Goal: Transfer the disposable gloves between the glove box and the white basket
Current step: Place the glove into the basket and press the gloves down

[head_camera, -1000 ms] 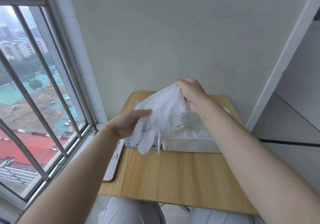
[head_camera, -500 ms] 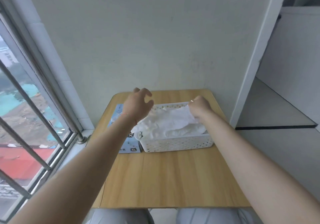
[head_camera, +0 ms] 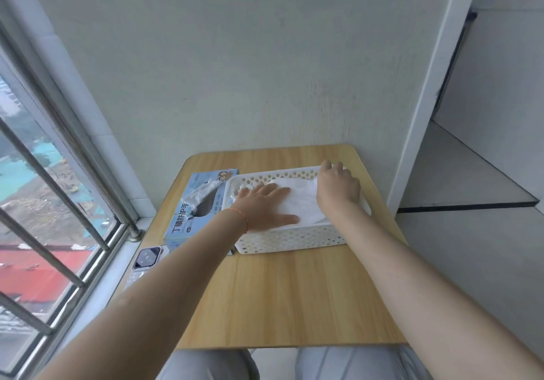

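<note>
**Both hands flatten gloves into the basket**

The wooden counter (head_camera: 279, 297) fills the lower middle of the frame, pushed against the pale wall, with a barred window running down the left edge.

At the centre sits the white basket (head_camera: 291, 239), a perforated tray placed crosswise on the counter. Just beside it, touching its left wall, lies the glove box (head_camera: 188, 223), pale blue, with its top opening facing up. That closeness looks deliberate: gloves travel only a short way from one to the other.

The disposable gloves (head_camera: 303, 203) lie as a white layer inside the basket. One more glove (head_camera: 203, 192) pokes from the box opening, ready for a pull.

The left hand (head_camera: 262, 206) rests flat on the pile, fingers straight and spread wide, pressing down so the springy sheets stay below the rim. The right hand (head_camera: 338, 188) sits at the basket's far right corner with fingers curled downward over the glove edge; whether they pinch the glove or only tuck it in, I cannot tell.

A smartwatch (head_camera: 147, 257) lies on the window ledge at lower left, apart from the work.
</note>
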`<state>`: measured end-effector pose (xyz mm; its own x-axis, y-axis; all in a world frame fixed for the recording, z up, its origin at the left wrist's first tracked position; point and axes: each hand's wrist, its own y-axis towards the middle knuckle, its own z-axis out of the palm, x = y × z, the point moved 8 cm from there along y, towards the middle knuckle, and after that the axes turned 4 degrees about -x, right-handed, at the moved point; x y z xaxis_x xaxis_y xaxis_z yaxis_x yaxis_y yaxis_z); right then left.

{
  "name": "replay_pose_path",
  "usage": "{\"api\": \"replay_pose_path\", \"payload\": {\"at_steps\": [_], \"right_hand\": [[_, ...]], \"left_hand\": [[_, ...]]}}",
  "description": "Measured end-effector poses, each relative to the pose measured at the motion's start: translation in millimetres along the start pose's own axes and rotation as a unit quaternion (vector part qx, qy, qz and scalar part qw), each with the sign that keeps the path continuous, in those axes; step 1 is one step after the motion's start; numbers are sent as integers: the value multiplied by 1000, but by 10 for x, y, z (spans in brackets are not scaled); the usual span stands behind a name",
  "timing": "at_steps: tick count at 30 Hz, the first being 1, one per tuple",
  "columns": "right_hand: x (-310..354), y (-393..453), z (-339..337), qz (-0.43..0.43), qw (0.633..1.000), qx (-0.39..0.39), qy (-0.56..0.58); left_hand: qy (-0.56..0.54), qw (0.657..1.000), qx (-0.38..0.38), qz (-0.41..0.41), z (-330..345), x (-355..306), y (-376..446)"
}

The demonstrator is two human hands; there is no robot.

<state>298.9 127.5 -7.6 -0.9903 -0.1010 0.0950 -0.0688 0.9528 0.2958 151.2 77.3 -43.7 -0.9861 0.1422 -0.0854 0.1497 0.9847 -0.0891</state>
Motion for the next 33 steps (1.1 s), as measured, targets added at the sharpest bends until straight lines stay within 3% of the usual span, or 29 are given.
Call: {"api": "replay_pose_path", "payload": {"at_steps": [3, 7, 12, 15, 18, 22, 33], "right_hand": [[197, 28, -133, -47, 997, -61, -12], [647, 71, -305, -139, 985, -93, 48], [1375, 38, -190, -230, 962, -2, 151], [1775, 14, -97, -251, 947, 45, 193], [2102, -27, 1, -273, 933, 90, 217], [2440, -81, 302, -275, 923, 190, 191], [2658, -56, 456, -289, 939, 172, 68]], "left_hand": [[-52, 998, -19, -6, -90, 45, 14], [-181, 966, -182, -24, -506, 420, -162], [-222, 913, -259, -225, -501, 1476, -549], [-273, 901, -203, -271, -272, 1815, -712], [-287, 922, -126, -229, -37, 1856, -751], [-287, 938, -92, -174, 102, 1873, -749], [-294, 930, -101, -194, 188, 1886, -834]]}}
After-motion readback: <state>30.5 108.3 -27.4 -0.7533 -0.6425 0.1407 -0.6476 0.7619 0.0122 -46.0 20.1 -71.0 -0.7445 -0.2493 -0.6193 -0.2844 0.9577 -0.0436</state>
